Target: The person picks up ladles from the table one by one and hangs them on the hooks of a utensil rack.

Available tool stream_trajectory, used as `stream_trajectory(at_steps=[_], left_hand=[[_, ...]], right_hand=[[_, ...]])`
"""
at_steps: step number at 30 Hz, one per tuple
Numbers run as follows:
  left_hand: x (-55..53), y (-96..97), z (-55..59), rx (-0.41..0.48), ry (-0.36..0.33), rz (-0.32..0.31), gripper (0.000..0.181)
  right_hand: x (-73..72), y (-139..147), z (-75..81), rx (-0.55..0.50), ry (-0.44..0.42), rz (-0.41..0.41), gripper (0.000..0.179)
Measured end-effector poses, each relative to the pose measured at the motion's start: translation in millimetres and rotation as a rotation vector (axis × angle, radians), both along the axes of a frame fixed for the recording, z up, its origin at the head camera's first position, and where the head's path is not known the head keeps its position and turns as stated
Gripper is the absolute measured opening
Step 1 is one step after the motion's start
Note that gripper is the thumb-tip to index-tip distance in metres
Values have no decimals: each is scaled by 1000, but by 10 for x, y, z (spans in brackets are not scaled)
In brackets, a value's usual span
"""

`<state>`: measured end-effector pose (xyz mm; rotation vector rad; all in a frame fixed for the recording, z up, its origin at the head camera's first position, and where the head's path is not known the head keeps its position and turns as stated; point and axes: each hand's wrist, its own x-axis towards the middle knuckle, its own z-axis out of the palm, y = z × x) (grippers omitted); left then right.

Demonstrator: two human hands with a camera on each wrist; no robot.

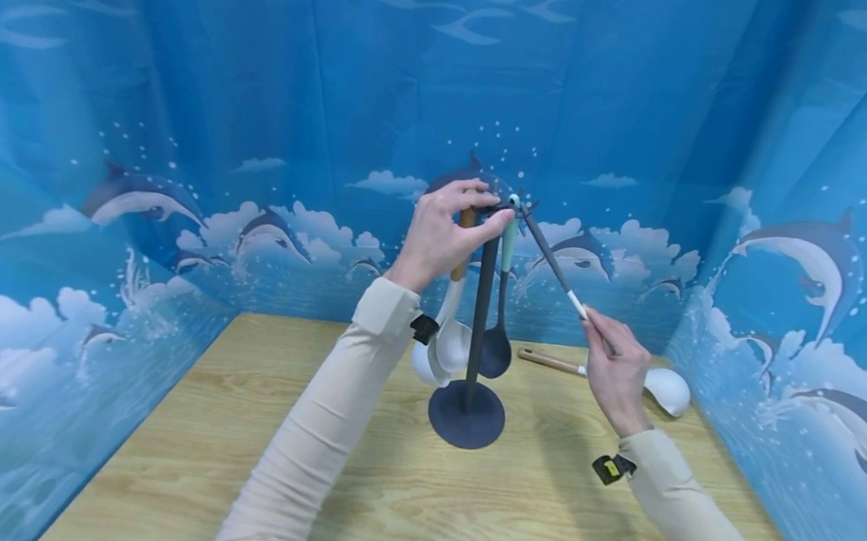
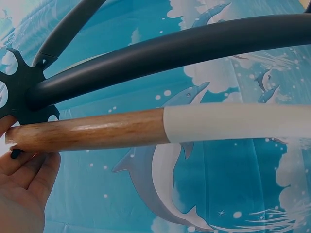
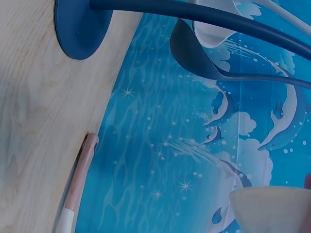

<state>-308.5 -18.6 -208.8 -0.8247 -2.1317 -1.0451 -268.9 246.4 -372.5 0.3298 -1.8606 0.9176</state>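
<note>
My left hand (image 1: 446,234) grips the top of a dark utensil stand (image 1: 481,322), its fingers around the hooked disc beside a wooden handle (image 2: 92,131). My right hand (image 1: 617,366) pinches the white neck of a grey-handled kitchen utensil (image 1: 552,260). This utensil slants up to the left, with its handle end right at the stand's hooks; my hand hides its lower part in the head view. From the stand hang a dark ladle (image 1: 496,353) with a mint handle and several white utensils (image 1: 454,345), one wooden-handled.
A white ladle (image 1: 668,391) with a wooden handle lies on the wood-grain table (image 1: 248,432) at the back right, partly behind my right hand. The stand's round base (image 1: 465,423) rests mid-table. Blue dolphin-print curtains (image 1: 230,88) enclose the back and sides.
</note>
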Motion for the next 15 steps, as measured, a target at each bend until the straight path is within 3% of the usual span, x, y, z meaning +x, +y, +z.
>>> stream_trajectory(at_steps=[15], left_hand=[[-14, -1, -12, 13, 27, -11, 38]], right_hand=[[-5, -125, -97, -63, -51, 90, 28]])
